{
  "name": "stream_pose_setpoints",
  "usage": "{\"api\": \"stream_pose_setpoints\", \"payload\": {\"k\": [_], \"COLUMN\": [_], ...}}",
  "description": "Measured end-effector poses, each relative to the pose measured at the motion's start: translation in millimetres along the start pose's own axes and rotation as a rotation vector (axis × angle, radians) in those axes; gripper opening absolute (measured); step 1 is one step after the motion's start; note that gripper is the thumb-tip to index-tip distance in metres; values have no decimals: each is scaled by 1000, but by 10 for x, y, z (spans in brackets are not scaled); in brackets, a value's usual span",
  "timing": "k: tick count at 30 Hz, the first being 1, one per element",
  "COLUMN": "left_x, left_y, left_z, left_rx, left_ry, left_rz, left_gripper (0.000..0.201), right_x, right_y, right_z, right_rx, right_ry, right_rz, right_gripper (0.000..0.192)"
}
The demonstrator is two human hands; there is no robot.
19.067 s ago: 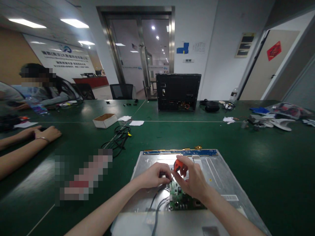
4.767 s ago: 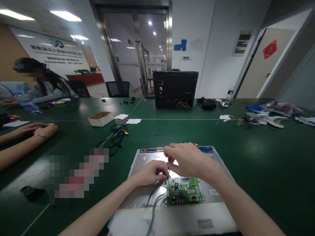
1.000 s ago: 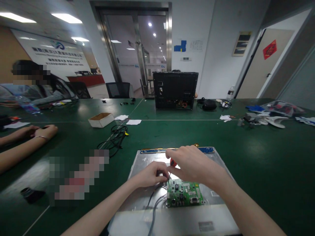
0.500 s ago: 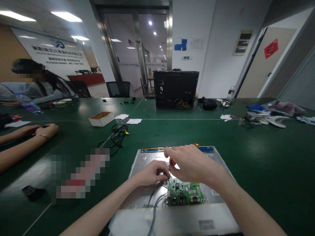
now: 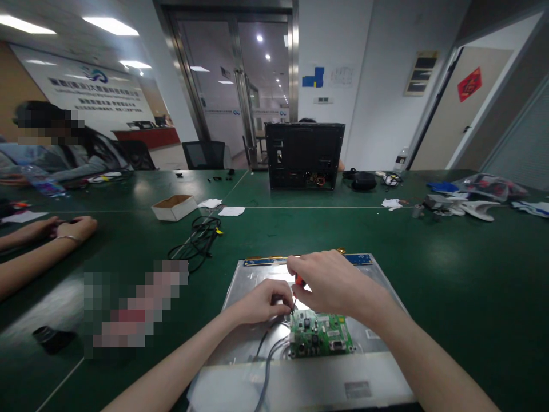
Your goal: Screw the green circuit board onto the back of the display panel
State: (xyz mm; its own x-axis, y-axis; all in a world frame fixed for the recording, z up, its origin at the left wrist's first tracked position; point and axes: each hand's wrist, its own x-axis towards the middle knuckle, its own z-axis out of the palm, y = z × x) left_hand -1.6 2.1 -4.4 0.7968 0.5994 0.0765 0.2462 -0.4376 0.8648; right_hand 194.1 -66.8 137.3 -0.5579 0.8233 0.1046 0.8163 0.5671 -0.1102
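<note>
Orange-handled screwdriver (image 5: 299,280) gripped in right hand (image 5: 332,284), left hand (image 5: 261,302) pinching tip at 10 o'clock corner of green board (image 5: 321,334) on metal panel (image 5: 381,274); mid screw-driving, next needing steady downward turning.

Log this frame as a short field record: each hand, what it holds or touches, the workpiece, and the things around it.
right hand: grips orange-handled screwdriver, tip at green circuit board
left hand: fingertips pinched by the board's far left corner
workpiece: board lies on metal panel; grey cables beside it
table: green; black cable bundle, cardboard box, black case
others: a co-worker's forearms at left
</note>
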Motion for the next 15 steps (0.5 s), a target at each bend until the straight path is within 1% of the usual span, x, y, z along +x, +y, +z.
{"api": "stream_pose_setpoints", "payload": {"k": [5, 9, 15], "left_x": [-6, -7, -2], "left_y": [-23, -42, -67], "left_z": [12, 15, 13], "left_rx": [-29, -49, -55], "left_ry": [5, -6, 5], "left_rz": [-11, -19, -11], "left_gripper": [12, 10, 10], "right_x": [13, 42, 21], "right_y": [-4, -8, -31], "right_z": [-8, 4, 8], "right_rx": [15, -58, -38], "right_ry": [-7, -19, -10], "right_rz": [43, 106, 50], "right_gripper": [11, 17, 13]}}
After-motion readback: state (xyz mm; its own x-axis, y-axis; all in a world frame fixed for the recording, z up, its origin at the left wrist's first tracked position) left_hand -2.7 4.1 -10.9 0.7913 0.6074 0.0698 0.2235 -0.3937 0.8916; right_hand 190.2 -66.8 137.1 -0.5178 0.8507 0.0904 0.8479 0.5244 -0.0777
